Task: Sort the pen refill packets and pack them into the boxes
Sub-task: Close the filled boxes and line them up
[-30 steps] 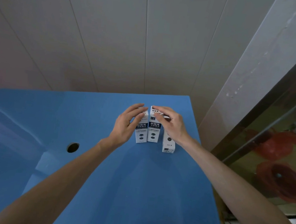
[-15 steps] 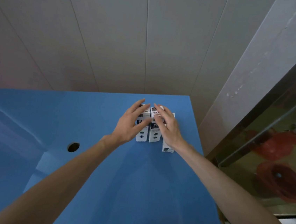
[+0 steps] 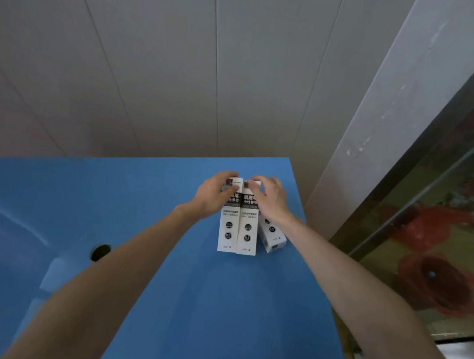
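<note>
Two hands on the far ends of two boxes, squaring them up.

Left hand (image 3: 213, 197) curled over the top of the left box (image 3: 229, 225), thumb across its printed face, fingers hooked over the far end. Right hand (image 3: 268, 201) gripping the middle box (image 3: 248, 228) the same way. Lying flat near the far right corner of the blue table (image 3: 143, 228), side by side and touching, long axes running straight away, titles at the far end, small print toward the near edge. Third box (image 3: 272, 237) just beside on the right, partly under the wrist, skewed, near end swung rightward. Looks like lining-up of packed boxes. Next: bringing that skewed one parallel and flush, without nudging the aligned pair.
</note>
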`<state>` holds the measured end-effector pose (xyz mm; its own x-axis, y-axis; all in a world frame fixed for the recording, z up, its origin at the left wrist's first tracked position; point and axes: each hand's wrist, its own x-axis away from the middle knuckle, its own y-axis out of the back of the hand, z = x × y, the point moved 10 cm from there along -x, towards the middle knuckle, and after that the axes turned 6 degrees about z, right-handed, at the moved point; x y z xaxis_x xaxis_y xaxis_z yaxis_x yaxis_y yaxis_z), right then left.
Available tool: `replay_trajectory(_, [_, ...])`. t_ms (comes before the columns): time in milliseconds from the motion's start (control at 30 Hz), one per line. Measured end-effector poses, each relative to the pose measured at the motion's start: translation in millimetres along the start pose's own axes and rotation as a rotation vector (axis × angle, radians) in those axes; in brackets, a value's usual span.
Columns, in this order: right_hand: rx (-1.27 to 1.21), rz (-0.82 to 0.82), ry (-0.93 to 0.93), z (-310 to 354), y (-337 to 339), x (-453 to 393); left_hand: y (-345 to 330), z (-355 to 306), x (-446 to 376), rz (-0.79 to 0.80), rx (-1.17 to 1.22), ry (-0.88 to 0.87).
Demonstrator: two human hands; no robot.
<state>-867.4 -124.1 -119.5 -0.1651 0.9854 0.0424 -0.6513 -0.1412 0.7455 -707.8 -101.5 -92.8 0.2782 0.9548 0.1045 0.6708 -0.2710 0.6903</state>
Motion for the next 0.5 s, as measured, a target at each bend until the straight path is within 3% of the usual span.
replay_trajectory(100, [0.109,0.120,-0.081,-23,-20,-4,-31,23,-16,0.074,-0.029,0.104])
replay_trajectory(200, [0.066,0.139,-0.097,-35,-30,-2,-64,45,-19,0.159,-0.014,0.163])
replay_trajectory(367, [0.159,0.134,-0.112,-33,-25,-8,-62,51,-17,0.040,0.078,0.154])
replay_trajectory(500, [0.022,0.155,-0.150,-44,-30,-6,-64,43,-16,0.011,-0.019,0.084])
